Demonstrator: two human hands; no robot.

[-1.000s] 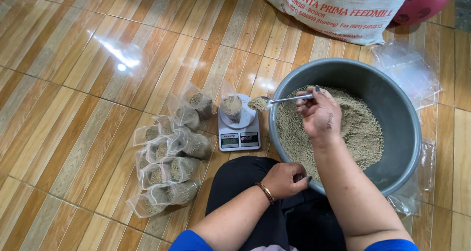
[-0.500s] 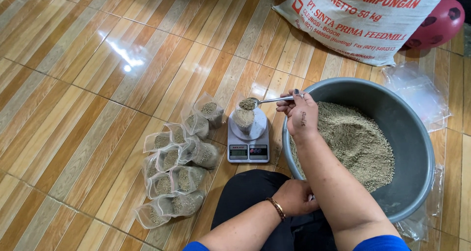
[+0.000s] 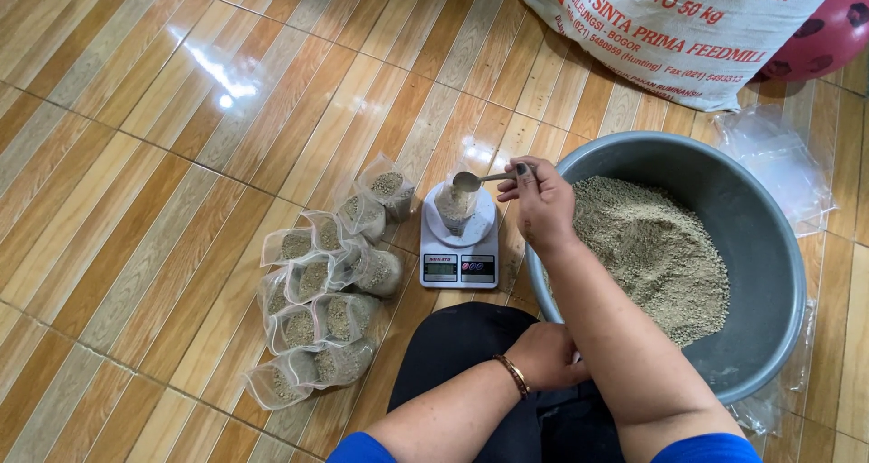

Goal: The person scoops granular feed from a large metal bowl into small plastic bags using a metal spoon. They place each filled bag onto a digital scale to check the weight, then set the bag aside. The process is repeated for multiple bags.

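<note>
My right hand [image 3: 543,202] holds a metal spoon [image 3: 472,181] over a small clear bag of grey-brown pellets [image 3: 455,208] that stands on a white kitchen scale [image 3: 459,266]. The spoon's bowl sits just above the bag's mouth. A large grey basin [image 3: 751,219] to the right of the scale holds a heap of the same pellets [image 3: 654,255]. My left hand [image 3: 543,354], with a bracelet at the wrist, rests closed on my dark-clothed lap with nothing seen in it.
Several filled clear bags [image 3: 317,309] lie on the wooden floor left of the scale. A big white printed sack [image 3: 679,28] and a dark red ball [image 3: 828,33] are at the top right. Empty plastic bags [image 3: 774,160] lie beyond the basin.
My right hand has carried the spoon leftward from the basin to above the bag on the scale. The view has shifted a little. My left hand has stayed on my lap.
</note>
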